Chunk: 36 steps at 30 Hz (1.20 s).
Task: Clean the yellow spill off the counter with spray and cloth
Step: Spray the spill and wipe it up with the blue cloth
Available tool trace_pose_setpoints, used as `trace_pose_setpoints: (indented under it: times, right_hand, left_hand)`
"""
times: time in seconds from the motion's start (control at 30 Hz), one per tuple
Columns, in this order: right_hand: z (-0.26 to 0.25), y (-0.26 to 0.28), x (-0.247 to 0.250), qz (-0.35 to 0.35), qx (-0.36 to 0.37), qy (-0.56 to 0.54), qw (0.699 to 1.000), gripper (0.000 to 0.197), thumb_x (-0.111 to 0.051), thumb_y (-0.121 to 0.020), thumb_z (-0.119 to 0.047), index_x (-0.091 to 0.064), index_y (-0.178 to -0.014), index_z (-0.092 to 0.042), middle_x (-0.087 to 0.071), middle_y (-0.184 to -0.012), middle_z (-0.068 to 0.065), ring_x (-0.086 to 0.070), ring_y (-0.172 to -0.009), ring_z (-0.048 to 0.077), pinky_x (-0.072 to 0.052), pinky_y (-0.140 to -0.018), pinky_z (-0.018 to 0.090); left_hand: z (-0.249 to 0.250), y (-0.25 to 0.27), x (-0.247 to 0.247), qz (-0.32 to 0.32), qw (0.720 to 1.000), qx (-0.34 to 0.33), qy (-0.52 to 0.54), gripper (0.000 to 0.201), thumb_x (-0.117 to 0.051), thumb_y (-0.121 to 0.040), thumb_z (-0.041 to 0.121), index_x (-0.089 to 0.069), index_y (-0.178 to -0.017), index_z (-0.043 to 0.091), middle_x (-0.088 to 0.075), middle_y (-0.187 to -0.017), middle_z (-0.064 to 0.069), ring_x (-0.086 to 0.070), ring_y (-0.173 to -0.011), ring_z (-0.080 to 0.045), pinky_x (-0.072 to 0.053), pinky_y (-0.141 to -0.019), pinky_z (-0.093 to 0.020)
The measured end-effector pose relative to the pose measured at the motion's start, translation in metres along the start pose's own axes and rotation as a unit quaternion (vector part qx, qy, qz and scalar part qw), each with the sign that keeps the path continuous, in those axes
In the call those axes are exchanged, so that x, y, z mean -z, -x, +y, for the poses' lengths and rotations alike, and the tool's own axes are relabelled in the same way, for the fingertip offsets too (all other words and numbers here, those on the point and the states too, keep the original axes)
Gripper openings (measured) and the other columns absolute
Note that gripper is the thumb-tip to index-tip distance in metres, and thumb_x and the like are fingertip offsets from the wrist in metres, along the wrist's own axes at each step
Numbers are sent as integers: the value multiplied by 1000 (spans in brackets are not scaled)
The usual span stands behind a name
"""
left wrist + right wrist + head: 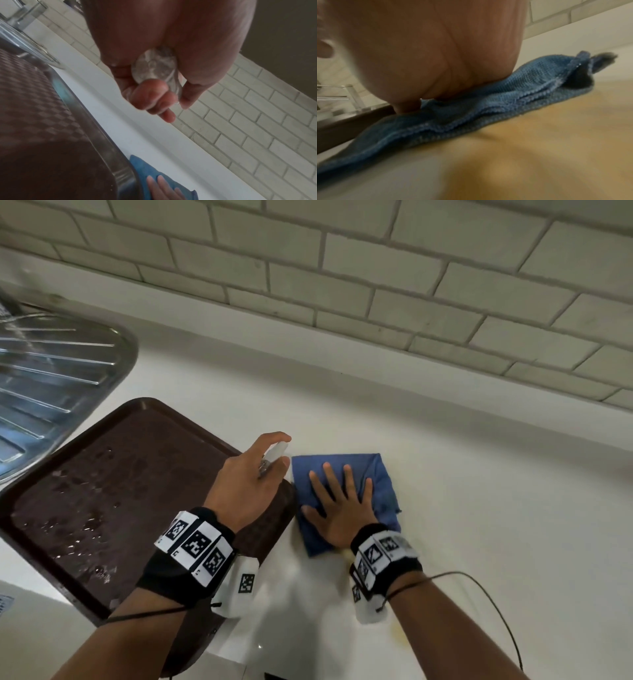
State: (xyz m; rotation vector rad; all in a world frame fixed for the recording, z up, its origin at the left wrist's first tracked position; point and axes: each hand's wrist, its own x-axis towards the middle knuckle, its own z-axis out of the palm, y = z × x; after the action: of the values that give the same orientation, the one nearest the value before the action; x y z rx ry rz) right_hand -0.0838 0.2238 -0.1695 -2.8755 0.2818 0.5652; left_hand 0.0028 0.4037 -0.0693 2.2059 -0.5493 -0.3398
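Observation:
A folded blue cloth (378,474) (513,94) (144,169) lies on the white counter (479,491). My right hand (339,501) presses flat on it with straight, spread fingers. A yellow smear (547,128) stains the counter just in front of the cloth's near edge; in the head view a faint trace of the yellow spill (400,635) shows under my right wrist. My left hand (253,474) grips a small clear spray bottle (274,455) (156,67) just left of the cloth, index finger over its top.
A dark brown tray (120,491) with water drops sits to the left, beside the cloth. A steel sink drainer (51,371) is at far left. A tiled wall (376,268) runs along the counter's back. A cable (496,604) trails from my right wrist.

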Motion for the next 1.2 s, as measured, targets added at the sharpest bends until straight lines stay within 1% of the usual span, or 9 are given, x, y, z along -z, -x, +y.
trace_pose_setpoints:
  times: [0.07, 0.17, 0.23, 0.4, 0.63, 0.87, 1.03, 1.1, 1.2]
  right_hand:
    - [-6, 12, -10, -3, 0, 0, 1000, 77, 1, -81, -73, 16, -149, -40, 27, -158, -10, 28, -143, 29, 17, -109, 65]
    - [-3, 9, -7, -6, -8, -7, 1000, 73, -7, -86, -74, 13, -149, -43, 25, -158, -14, 27, -144, 26, 20, -109, 62]
    - [10, 0, 3, -13, -25, -21, 999, 72, -14, -89, -75, 12, -149, -45, 23, -158, -15, 27, -144, 24, 20, -109, 62]
    - [65, -18, 33, -35, -87, -51, 994, 77, -14, -86, -80, 12, -150, -45, 24, -158, -14, 25, -145, 27, 14, -111, 64]
    - [104, 9, 34, -24, -145, -81, 986, 72, -18, -92, -72, 11, -151, -42, 24, -159, -11, 24, -145, 27, 9, -113, 63]
    - [67, 63, -5, 15, -126, -73, 989, 72, -17, -93, -69, 12, -152, -38, 23, -160, -6, 26, -144, 33, 15, -109, 66]
    - [9, 66, -17, -3, -52, -56, 997, 74, -19, -94, -67, 12, -152, -34, 26, -159, -4, 30, -141, 35, 17, -106, 68]
    - [-2, 73, -22, -3, -21, -44, 999, 74, -19, -93, -68, 9, -153, -34, 24, -160, -5, 30, -142, 32, 19, -106, 66]
    - [3, 85, -29, -1, 11, -25, 1000, 80, -6, -84, -77, 6, -152, -39, 22, -160, -11, 28, -144, 26, 23, -107, 62]
  left_hand:
    - [7, -4, -8, -7, 1000, -5, 9, 32, -53, -98, 40, -50, -130, 48, -71, -84, -3, -67, -83, -22, -56, -86, -41]
    - [18, -9, -18, -20, 1000, -16, 10, 31, -52, -99, 40, -50, -129, 47, -71, -82, -5, -67, -80, -23, -56, -84, -42]
    - [24, -9, -22, -25, 999, -28, 7, 31, -52, -100, 39, -50, -131, 45, -71, -82, -5, -67, -79, -21, -56, -82, -40]
    - [29, -3, -24, -24, 1000, -16, 2, 30, -53, -100, 40, -51, -130, 44, -72, -83, -5, -67, -82, -24, -55, -84, -39]
    - [31, 11, -26, -26, 1000, 11, 7, 29, -53, -98, 40, -53, -127, 48, -72, -86, -6, -67, -86, -27, -55, -89, -43]
    - [47, 16, -45, -37, 999, -1, 18, 29, -54, -99, 36, -55, -127, 45, -73, -86, -2, -68, -85, -22, -54, -83, -34]
    - [53, 15, -58, -52, 998, -18, 16, 30, -54, -99, 38, -53, -126, 49, -72, -83, -2, -67, -83, -18, -51, -78, -29]
    - [58, 14, -60, -55, 998, -24, 16, 30, -54, -99, 38, -53, -126, 50, -72, -83, -3, -69, -83, -20, -54, -83, -34]
    - [61, 16, -60, -52, 998, -30, 14, 30, -54, -99, 38, -53, -127, 50, -72, -87, -4, -68, -86, -22, -55, -87, -39]
